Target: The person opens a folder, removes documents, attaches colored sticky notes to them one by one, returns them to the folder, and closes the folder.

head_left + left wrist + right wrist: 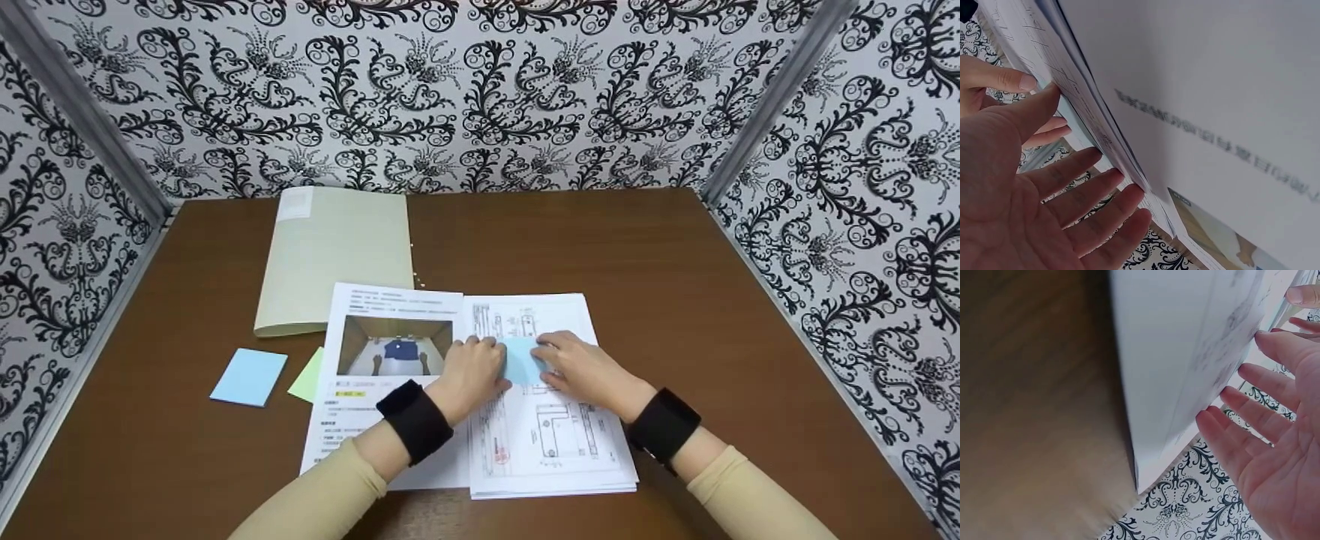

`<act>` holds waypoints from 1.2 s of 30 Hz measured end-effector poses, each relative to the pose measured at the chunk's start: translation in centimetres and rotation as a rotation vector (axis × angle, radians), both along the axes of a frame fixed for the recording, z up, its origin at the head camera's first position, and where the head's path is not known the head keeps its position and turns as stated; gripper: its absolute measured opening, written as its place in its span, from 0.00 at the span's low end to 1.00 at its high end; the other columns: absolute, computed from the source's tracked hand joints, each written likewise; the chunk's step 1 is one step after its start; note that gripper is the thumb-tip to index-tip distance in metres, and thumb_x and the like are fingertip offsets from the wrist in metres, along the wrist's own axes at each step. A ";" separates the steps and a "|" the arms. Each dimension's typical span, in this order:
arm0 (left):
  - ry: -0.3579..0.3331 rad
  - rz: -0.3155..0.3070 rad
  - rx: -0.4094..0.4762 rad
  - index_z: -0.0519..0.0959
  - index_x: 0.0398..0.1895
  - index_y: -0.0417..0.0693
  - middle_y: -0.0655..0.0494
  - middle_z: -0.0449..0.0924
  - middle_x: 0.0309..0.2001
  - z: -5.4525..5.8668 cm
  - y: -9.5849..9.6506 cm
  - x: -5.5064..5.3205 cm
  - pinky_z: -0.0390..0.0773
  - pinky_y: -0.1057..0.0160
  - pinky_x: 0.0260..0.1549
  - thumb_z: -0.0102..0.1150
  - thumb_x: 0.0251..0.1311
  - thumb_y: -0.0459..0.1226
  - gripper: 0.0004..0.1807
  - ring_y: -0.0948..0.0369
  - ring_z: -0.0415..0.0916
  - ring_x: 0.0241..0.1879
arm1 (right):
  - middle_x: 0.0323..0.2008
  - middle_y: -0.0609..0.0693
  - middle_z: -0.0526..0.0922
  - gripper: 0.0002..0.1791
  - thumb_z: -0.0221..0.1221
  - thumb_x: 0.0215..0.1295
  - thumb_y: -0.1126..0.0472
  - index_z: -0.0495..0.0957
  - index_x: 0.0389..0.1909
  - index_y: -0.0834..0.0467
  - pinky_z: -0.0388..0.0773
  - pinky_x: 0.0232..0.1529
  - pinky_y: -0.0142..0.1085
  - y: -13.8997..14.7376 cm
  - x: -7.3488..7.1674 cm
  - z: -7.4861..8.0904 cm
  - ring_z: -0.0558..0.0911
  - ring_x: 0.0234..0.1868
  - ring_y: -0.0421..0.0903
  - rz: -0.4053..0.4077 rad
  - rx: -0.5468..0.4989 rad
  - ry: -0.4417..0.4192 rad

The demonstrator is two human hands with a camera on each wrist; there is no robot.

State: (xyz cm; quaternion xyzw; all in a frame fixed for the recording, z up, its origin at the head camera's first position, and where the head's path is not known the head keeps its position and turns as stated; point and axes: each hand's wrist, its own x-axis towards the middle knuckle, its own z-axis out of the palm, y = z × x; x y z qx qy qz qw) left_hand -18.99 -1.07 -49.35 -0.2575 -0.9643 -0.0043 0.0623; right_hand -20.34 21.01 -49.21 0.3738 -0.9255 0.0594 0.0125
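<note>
A light blue sticky note lies on the right-hand stack of papers, whose top sheet bears technical drawings. My left hand touches the note's left edge, fingers spread and nearly straight in the left wrist view. At the note's right edge, my right hand rests its fingertips, and the right wrist view shows its fingers extended against the paper. Partly beneath my left hand and forearm lies a printed sheet with a photo and a yellow-highlighted line.
A cream folder with a white label lies at the back left. A blue sticky-note pad sits at the left, and a green note is partly covered by the printed sheet. Patterned panels surround the brown table.
</note>
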 end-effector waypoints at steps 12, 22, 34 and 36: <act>-0.049 -0.008 0.051 0.85 0.49 0.41 0.48 0.85 0.44 -0.4 -0.6 0.3 0.85 0.53 0.39 0.73 0.63 0.51 0.23 0.50 0.85 0.43 | 0.62 0.64 0.79 0.22 0.67 0.72 0.58 0.81 0.61 0.65 0.79 0.61 0.51 -0.3 -0.1 -0.3 0.77 0.65 0.61 -0.012 0.006 -0.022; -0.066 -0.029 0.104 0.87 0.46 0.40 0.46 0.87 0.40 1.1 -1.3 0.1 0.85 0.53 0.37 0.71 0.65 0.50 0.21 0.50 0.85 0.38 | 0.62 0.66 0.78 0.22 0.67 0.72 0.58 0.81 0.61 0.67 0.78 0.62 0.53 0.1 -0.1 0.0 0.77 0.66 0.62 -0.022 -0.046 -0.064; 0.010 0.039 0.352 0.86 0.50 0.38 0.41 0.88 0.41 3.9 -6.9 -0.1 0.86 0.47 0.37 0.74 0.63 0.41 0.18 0.44 0.86 0.39 | 0.58 0.63 0.79 0.18 0.64 0.74 0.60 0.81 0.59 0.65 0.79 0.58 0.51 0.4 -0.3 -0.1 0.79 0.61 0.60 -0.024 -0.135 -0.041; 0.001 0.085 0.388 0.85 0.51 0.36 0.40 0.87 0.41 4.3 -8.5 -0.1 0.86 0.47 0.36 0.73 0.63 0.40 0.19 0.44 0.86 0.38 | 0.57 0.62 0.80 0.17 0.64 0.74 0.61 0.82 0.58 0.64 0.80 0.56 0.50 0.4 -0.5 -0.2 0.79 0.60 0.59 -0.019 -0.157 -0.019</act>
